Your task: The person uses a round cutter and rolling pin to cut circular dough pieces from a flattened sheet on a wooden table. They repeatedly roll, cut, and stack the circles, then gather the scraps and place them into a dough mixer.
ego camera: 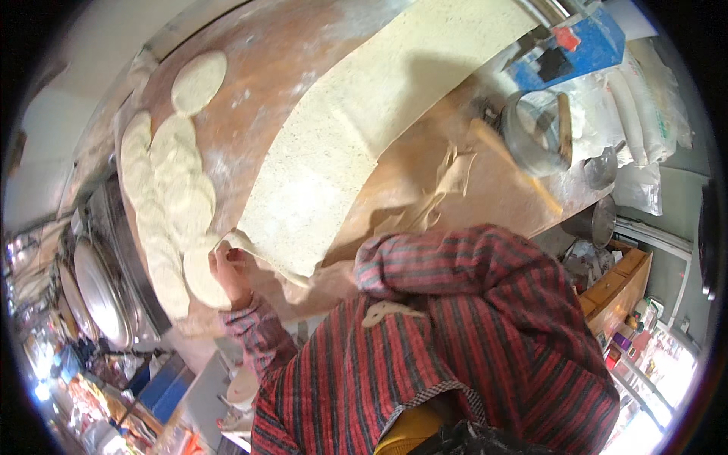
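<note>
A long flat sheet of dough [318,170] runs across the floured wooden worktop from the rollers of a blue machine [574,51]. At its near left corner my left hand [231,270] pinches the edge, which is lifted and folded. Overlapping round dough discs [182,193] lie in rows left of the sheet, and one disc [199,82] lies beyond them. My right hand is hidden by the striped sleeve [398,264] near the sheet's right edge. Strips of dough [435,205] lie just beyond that sleeve.
A metal sieve [526,153] and a thin wooden rolling pin [517,165] are on the right part of the worktop, beside plastic bags [642,108]. Round metal lids [102,290] stand left of the worktop. A wooden drawer unit [614,278] is at the lower right.
</note>
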Demonstrator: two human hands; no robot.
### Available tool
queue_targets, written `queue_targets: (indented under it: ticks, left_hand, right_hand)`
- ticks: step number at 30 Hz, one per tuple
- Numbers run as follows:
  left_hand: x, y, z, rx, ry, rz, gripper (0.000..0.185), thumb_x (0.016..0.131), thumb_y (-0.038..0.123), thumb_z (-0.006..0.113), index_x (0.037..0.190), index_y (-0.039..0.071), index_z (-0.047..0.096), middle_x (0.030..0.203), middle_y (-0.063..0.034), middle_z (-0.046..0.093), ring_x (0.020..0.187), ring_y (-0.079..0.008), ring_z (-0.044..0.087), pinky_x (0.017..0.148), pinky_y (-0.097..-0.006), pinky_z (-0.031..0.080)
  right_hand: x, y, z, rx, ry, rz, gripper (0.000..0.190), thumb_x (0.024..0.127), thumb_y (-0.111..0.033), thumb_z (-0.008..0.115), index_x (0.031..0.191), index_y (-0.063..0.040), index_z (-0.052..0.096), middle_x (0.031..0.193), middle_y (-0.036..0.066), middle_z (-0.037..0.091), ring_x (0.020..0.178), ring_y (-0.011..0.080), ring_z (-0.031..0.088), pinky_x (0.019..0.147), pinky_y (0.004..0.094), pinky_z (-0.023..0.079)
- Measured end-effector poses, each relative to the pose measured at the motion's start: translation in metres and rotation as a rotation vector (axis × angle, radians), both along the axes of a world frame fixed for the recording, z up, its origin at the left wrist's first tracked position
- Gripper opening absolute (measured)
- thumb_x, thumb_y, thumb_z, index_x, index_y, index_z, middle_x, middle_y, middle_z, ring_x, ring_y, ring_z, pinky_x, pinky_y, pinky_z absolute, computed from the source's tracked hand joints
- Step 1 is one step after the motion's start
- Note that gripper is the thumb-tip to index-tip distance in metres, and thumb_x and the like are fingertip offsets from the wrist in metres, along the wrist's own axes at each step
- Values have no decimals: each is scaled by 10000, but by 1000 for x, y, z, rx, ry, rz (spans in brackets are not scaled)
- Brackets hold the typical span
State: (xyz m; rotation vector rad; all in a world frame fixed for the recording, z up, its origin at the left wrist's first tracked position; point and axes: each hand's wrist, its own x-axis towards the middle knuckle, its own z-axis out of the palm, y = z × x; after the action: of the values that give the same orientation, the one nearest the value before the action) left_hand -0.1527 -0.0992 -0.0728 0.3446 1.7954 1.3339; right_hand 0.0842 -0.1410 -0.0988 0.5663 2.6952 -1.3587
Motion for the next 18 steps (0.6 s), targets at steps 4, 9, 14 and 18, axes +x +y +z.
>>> queue_targets:
  ticks: [4,9,14,18]
  left_hand:
    - [-24,-38,-15,164,-75,120,107,868,137,607,908,89,520,750,-24,532,624,-127,516,521,-233,445]
    - [-23,-39,-28,254,22,79,229,888,131,613,1034,36,465,879,-97,544,719,-192,572,651,-304,524]
    - [28,-64,-16,113,1511,-197,524,914,295,559,1370,82,416,1196,-252,506,1181,-354,448,1031,-508,306]
    - [88,-76,-20,506,1107,-782,403,911,316,547,1249,98,541,1196,-157,541,1149,-315,481,1046,-518,260]
  right_hand:
    - [23,-5,8,83,74,-157,243,859,-252,558,977,-49,618,834,107,615,729,226,632,586,362,525]
    - [142,46,60,780,305,-700,291,738,-191,616,973,-33,547,891,139,528,834,326,523,743,472,426]
    - [339,56,108,1338,-33,-1265,545,808,-291,677,1209,10,464,1129,219,537,1061,391,517,905,433,431]
    - [412,73,104,819,-179,-1803,658,757,-337,692,1224,63,457,1192,290,515,1105,418,517,966,415,413]
